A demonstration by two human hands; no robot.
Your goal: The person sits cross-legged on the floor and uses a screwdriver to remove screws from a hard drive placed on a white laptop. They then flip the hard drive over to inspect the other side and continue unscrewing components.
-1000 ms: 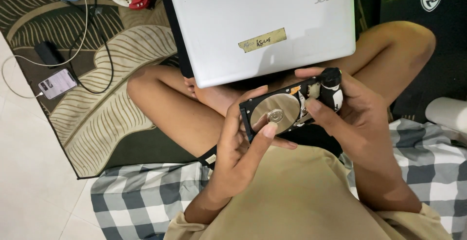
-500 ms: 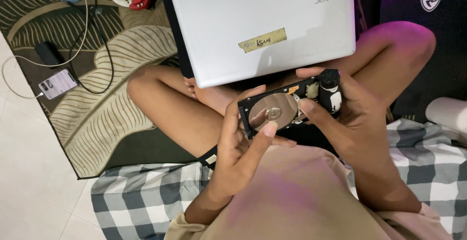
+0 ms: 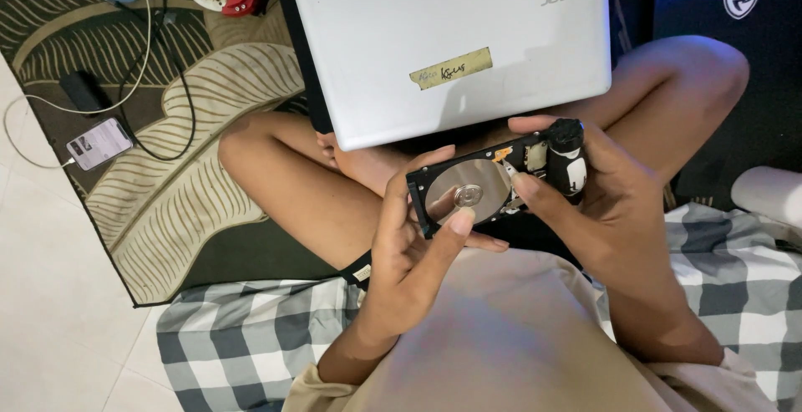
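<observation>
left hand (image 3: pixel 409 245) cradles open hard drive (image 3: pixel 480 188) | right hand (image 3: pixel 601 203) on its far end | closed laptop (image 3: pixel 443 44) beyond

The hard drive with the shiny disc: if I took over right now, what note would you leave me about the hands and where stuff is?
Left hand: grips the opened hard drive from its left edge, thumb across the front near the shiny platter.
Right hand: holds the drive's right end and a small black-handled screwdriver, its tip at the orange part by the platter's edge.
Around: the drive is over the lap, just below a closed silver laptop. A phone on a cable lies on the leaf-pattern rug.
Done: cover is off, platter bare.
Left: platter and the parts beside it are still in the drive.
</observation>
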